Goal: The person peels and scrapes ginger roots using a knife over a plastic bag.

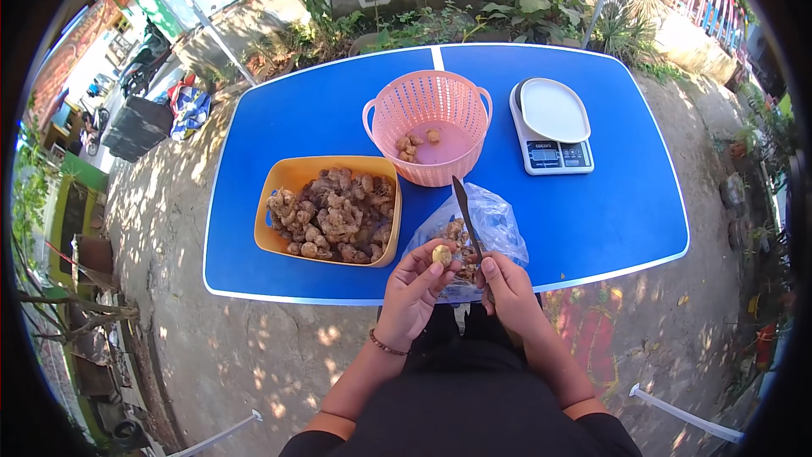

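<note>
Between the fingertips of my left hand (415,292) is a small piece of rhizome, perhaps ginger (442,256), with a pale yellow cut face turned up. My right hand (509,285) grips a knife (466,209), its dark blade pointing up and away from me. Both hands are held close together over a clear plastic bag (501,219) that contains brown peelings and scraps (455,228). To the left, a yellow plastic basin (265,244) is heaped with knobbly brown rhizomes (342,212). Beyond the bag, a pink perforated basket (422,171) has several peeled-looking pieces (407,147) on its bottom.
A white digital kitchen scale (558,168) with an oval tray (556,111) stands at the right on the blue table (609,216). White trim edges the tabletop. Potted plants and a low wall lie behind it. A dark box (136,127) sits on the ground at left.
</note>
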The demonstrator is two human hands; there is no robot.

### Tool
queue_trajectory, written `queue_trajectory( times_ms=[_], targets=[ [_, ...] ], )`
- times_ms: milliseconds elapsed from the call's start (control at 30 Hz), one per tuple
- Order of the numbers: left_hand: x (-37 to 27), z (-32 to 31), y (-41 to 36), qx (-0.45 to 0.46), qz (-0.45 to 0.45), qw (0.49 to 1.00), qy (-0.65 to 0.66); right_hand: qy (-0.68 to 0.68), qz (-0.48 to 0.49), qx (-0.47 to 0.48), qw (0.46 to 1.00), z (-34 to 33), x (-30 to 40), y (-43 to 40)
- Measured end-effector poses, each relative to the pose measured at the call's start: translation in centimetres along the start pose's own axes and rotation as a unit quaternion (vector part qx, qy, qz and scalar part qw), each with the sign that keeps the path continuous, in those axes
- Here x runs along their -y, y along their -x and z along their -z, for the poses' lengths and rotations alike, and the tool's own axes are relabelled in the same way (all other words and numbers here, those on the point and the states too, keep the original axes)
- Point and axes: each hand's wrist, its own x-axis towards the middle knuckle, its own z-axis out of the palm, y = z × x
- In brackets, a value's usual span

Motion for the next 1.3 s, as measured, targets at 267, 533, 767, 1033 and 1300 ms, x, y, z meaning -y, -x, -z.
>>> queue_trajectory(
  times_ms=[267, 533, 767, 1033, 1300],
  targets=[
    [0.6, 1.1, 0.0, -0.013, 0.030, 0.999, 0.001, 0.201, 0.107, 0.004, 0.974, -1.1, 3.4, 1.3],
    [0.9, 1.9, 0.2, 0.025, -0.032, 0.995, -0.095, 0.378, 0.155, 0.007, 0.913, -1.0, 3.1, 1.1],
    [0.3, 0.2, 0.1, 0.029, 0.052, 0.998, 0.021, -0.221, -0.022, 0.082, 0.972, -0.4, 1.2, 0.7],
    [0.3, 0.2, -0.3, 0.021, 0.037, 0.999, 0.034, 0.075, 0.052, 0.032, 0.995, -0.4, 1.9, 0.9],
    [0.5, 0.0, -0.4, 0.008, -0.052, 0.998, -0.039, 0.225, 0.145, 0.001, 0.964, -1.1, 3.2, 1.3]
  ],
)
